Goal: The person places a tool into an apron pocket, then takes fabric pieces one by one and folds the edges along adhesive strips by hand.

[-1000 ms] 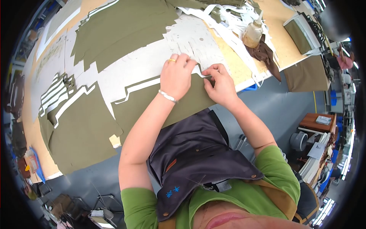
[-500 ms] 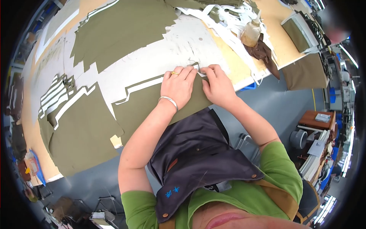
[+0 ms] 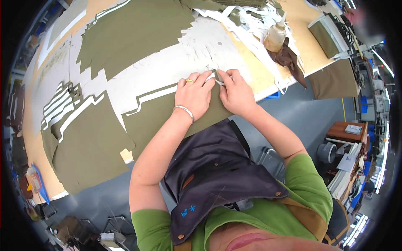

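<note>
An olive fabric panel point(image 3: 157, 113) lies at the table's near edge, with a white strip point(image 3: 159, 93) along its stepped far edge. My left hand point(image 3: 192, 97), wearing a ring and a bangle, rests on the panel with its fingers laid out over that edge. Close to its right, my right hand point(image 3: 237, 94) has thumb and forefinger pinched at the strip's end by the panel's corner. The fingers partly hide what is pinched. Left of this panel is another olive panel point(image 3: 92, 142) with a white strip on its edge.
A large olive fabric sheet point(image 3: 130, 37) covers the far table. White-striped olive pieces point(image 3: 60, 104) lie at left. Loose white strips point(image 3: 247, 39), an oil bottle point(image 3: 275, 38) and a brown cloth point(image 3: 287, 57) sit at right. A pale yellow scrap point(image 3: 126, 156) lies near the front edge.
My right hand has shifted slightly left, its fingertips now nearer my left hand at the panel's corner. The left hand stays almost where it was.
</note>
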The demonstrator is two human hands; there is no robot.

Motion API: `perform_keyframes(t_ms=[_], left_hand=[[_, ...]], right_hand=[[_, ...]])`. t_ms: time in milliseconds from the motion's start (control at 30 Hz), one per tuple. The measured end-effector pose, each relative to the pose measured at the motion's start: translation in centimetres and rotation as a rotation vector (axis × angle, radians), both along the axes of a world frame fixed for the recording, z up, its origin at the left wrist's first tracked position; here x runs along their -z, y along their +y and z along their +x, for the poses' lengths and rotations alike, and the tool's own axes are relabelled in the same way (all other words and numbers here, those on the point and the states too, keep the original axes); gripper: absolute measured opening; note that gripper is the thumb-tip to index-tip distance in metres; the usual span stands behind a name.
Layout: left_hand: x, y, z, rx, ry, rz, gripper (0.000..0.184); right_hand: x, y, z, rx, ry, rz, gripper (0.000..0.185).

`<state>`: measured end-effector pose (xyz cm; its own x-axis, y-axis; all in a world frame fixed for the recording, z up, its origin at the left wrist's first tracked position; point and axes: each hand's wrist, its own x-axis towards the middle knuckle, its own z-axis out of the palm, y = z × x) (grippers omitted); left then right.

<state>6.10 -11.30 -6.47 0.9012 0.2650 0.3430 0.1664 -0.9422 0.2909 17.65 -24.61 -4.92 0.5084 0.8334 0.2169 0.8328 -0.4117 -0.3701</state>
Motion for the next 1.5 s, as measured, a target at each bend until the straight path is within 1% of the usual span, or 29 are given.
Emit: perform_keyframes(t_ms=[100,200,400,500,600,633,700,733,800,833,933,1033,1200,1300,1400,1433,1500], left_hand=[[0.2,0.1,0.0,-0.009,0.004,-0.012,0.027],[0.2,0.1,-0.1,-0.010,0.022,-0.015,0.027],[0.2,0.1,-0.1,-0.008,0.022,-0.028,0.027],[-0.1,0.2,0.0,-0.013,0.049,-0.007,0.027],[0.0,0.1,0.1,0.016,0.018,-0.030,0.026],[-0.2,0.3,0.2,0.022,-0.011,-0.040,0.026],[-0.9,1.1,0.8,-0.013,-0.078,-0.180,0.026],[-1.1,1.4,0.9,-0.037,-0.110,-0.254,0.025],[-1.2,1.6,1.3,-0.160,-0.116,-0.285,0.023],[-1.1,1.7,1.4,-0.219,-0.114,-0.305,0.022],[-0.4,2.5,1.5,-0.120,-0.047,-0.356,0.018],[-0.2,2.8,1.4,-0.082,-0.057,-0.376,0.015],[-0.7,2.6,1.2,-0.035,-0.071,-0.287,0.017],[-0.8,2.7,1.1,-0.016,-0.053,-0.258,0.019],[-0.8,2.7,0.8,-0.005,-0.030,-0.194,0.023],[-0.8,2.7,0.7,0.000,-0.023,-0.168,0.025],[-0.5,2.5,0.4,0.041,-0.066,-0.037,0.027]], right_hand=[[0.2,0.3,-0.1,-0.019,-0.043,-0.047,0.047],[0.5,0.2,0.0,-0.057,-0.155,-0.030,0.050],[0.0,0.5,0.0,-0.076,-0.165,-0.069,0.051],[0.0,0.6,0.3,-0.128,-0.205,-0.027,0.049],[-1.5,1.3,1.1,-0.180,-0.189,-0.196,0.045],[-2.0,1.5,2.2,-0.187,-0.102,-0.203,0.042],[-3.0,2.1,4.7,-0.230,0.055,-0.209,0.036],[-3.2,2.3,5.1,-0.209,0.084,-0.201,0.034],[-3.1,2.6,5.4,-0.165,0.155,-0.194,0.029],[-2.8,2.7,5.5,-0.182,0.174,-0.177,0.027],[-1.8,2.6,6.2,-0.230,0.221,-0.118,0.025],[-0.9,2.6,6.8,-0.275,0.265,-0.057,0.025],[-0.9,2.9,7.0,-0.280,0.306,-0.014,0.020],[-0.7,3.0,7.7,-0.370,0.329,-0.030,0.019],[-1.3,2.8,7.7,-0.393,0.295,-0.093,0.017],[-1.4,2.8,7.5,-0.422,0.162,-0.100,0.017],[-1.7,2.6,7.0,-0.475,-0.101,-0.113,0.017]])
